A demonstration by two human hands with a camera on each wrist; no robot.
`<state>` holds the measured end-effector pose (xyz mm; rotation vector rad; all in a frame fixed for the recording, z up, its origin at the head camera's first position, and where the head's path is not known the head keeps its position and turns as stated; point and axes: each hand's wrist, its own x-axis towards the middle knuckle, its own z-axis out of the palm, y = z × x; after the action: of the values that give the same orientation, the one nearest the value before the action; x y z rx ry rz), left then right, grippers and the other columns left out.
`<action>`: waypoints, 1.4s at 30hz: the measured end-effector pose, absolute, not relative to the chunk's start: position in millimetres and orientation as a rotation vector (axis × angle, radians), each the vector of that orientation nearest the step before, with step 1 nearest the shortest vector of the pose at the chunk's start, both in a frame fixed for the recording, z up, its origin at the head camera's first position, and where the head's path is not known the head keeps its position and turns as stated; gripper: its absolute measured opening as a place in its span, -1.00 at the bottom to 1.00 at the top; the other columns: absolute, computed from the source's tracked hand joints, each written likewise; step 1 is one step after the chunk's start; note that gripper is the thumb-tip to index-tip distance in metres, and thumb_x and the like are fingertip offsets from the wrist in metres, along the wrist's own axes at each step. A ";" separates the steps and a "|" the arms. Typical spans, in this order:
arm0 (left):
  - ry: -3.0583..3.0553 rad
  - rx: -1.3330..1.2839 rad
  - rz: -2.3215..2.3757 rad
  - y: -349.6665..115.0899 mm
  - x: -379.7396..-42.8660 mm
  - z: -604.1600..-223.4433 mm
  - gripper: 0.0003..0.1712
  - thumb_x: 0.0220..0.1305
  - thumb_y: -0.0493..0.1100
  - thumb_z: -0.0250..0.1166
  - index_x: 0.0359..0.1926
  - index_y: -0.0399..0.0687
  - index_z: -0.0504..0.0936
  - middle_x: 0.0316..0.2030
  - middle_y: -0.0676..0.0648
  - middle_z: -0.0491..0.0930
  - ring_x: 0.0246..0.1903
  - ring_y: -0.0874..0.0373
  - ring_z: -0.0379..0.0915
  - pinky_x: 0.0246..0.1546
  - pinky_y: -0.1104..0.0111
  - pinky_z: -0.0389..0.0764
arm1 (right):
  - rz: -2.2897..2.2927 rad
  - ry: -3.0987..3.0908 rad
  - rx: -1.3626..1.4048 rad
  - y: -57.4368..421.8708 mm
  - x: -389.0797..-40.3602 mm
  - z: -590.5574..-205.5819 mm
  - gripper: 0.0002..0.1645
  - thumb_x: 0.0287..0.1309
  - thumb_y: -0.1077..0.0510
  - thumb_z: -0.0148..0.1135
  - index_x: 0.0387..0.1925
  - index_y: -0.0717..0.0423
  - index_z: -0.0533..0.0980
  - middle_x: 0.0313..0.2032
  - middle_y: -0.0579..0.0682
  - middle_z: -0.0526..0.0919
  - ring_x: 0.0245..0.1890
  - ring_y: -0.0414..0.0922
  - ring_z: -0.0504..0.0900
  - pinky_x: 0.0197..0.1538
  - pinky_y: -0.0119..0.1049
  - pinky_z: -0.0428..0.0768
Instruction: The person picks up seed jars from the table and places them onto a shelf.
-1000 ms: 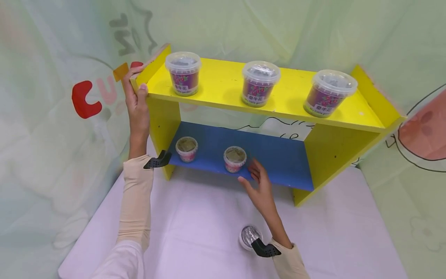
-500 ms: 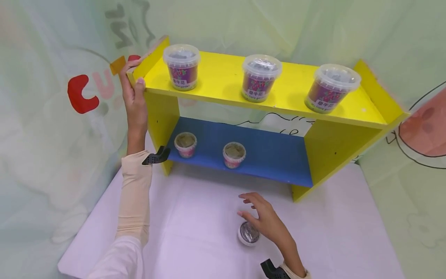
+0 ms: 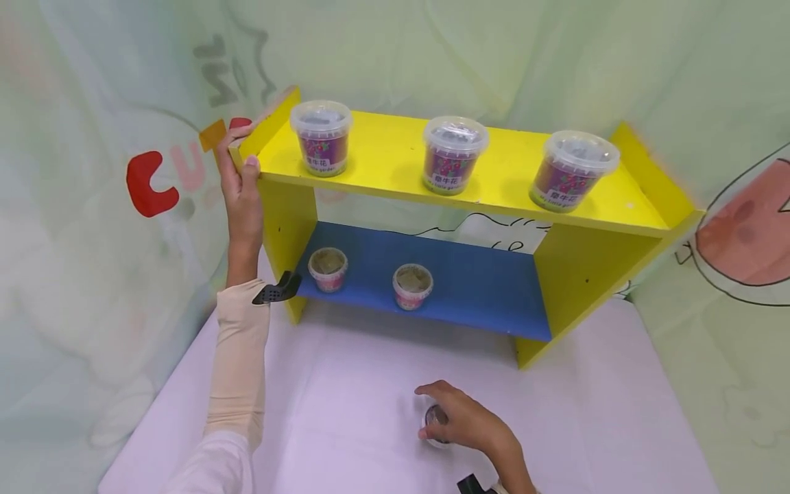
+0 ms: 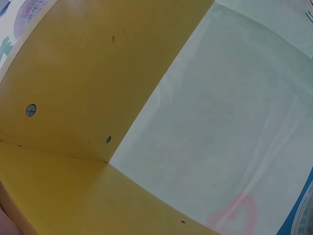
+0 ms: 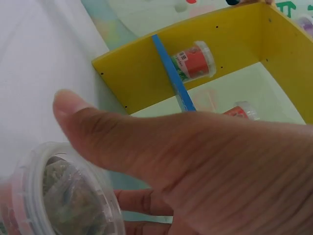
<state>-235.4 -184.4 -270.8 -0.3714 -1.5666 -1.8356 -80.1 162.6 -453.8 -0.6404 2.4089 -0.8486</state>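
In the head view, my left hand (image 3: 242,199) grips the upper left end of a yellow and blue shelf (image 3: 376,147), thumb in front and fingers behind. A small lidded plastic cup (image 3: 437,416) stands on the table in front of the shelf. My right hand (image 3: 465,418) is at this cup, thumb and fingers spread about it. In the right wrist view, the cup (image 5: 73,196) has a clear lid with something brownish inside; the thumb (image 5: 93,127) shows a gap from it. Whether the fingers behind touch it, I cannot tell.
Three purple-labelled cups stand on the yellow top: left (image 3: 322,137), middle (image 3: 453,154), right (image 3: 572,171). On the blue board (image 3: 481,288) sit two pink-labelled cups, one left (image 3: 328,269) and one near the middle (image 3: 412,285). White cloth covers the table (image 3: 345,412); printed curtains hang around.
My right hand has drawn back from beside the middle cup on the blue board down to the cup on the table. The left hand stays on the shelf.
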 end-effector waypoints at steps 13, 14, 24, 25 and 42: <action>-1.606 -0.340 -1.804 -192.7 -250.1 -282.6 -0.53 0.34 -0.26 -0.07 0.26 0.06 0.29 0.21 0.01 0.32 -0.07 0.11 0.40 -0.01 0.47 0.56 | -0.771 2.409 -0.629 164.4 -73.8 -456.8 -0.21 -0.05 -0.04 0.48 0.19 0.21 0.44 0.06 0.13 0.56 0.04 0.00 0.53 0.15 0.10 0.51; -1.603 -0.340 -1.806 -193.5 -251.3 -283.6 -0.53 0.35 -0.26 -0.07 0.26 0.06 0.30 0.22 0.01 0.32 -0.07 0.11 0.40 -0.01 0.47 0.56 | -0.769 2.408 -0.626 164.6 -73.7 -457.3 -0.21 -0.05 -0.04 0.48 0.20 0.21 0.44 0.06 0.12 0.56 0.04 0.00 0.53 0.16 0.10 0.50; -1.603 -0.343 -1.809 -193.9 -252.9 -284.7 -0.54 0.35 -0.24 -0.06 0.26 0.09 0.30 0.21 0.02 0.33 -0.07 0.11 0.40 -0.01 0.47 0.57 | -0.764 2.409 -0.638 164.2 -73.8 -459.9 -0.23 -0.02 -0.01 0.47 0.20 0.21 0.43 0.08 0.13 0.56 0.10 0.06 0.53 0.18 0.11 0.48; -1.601 -0.344 -1.810 -193.8 -252.8 -284.7 -0.54 0.35 -0.24 -0.06 0.26 0.08 0.30 0.21 0.02 0.32 -0.07 0.11 0.40 -0.01 0.47 0.57 | -0.764 2.409 -0.638 164.1 -73.6 -459.8 -0.24 -0.02 -0.01 0.47 0.20 0.21 0.43 0.08 0.13 0.56 0.10 0.07 0.53 0.18 0.11 0.48; -1.614 -0.350 -1.803 -192.6 -249.2 -288.1 -0.52 0.36 -0.23 -0.06 0.29 0.09 0.29 0.21 0.04 0.33 -0.03 0.09 0.40 -0.02 0.48 0.58 | -0.789 2.405 -0.584 162.7 -70.2 -469.3 -0.30 0.04 -0.09 0.41 0.15 0.18 0.48 -0.10 -0.08 0.57 -0.19 -0.23 0.47 0.03 -0.13 0.56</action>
<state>-249.2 -192.6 -288.1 -0.3500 -1.6143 -1.8034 -70.2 162.7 -469.3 -0.5837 2.4050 -0.7890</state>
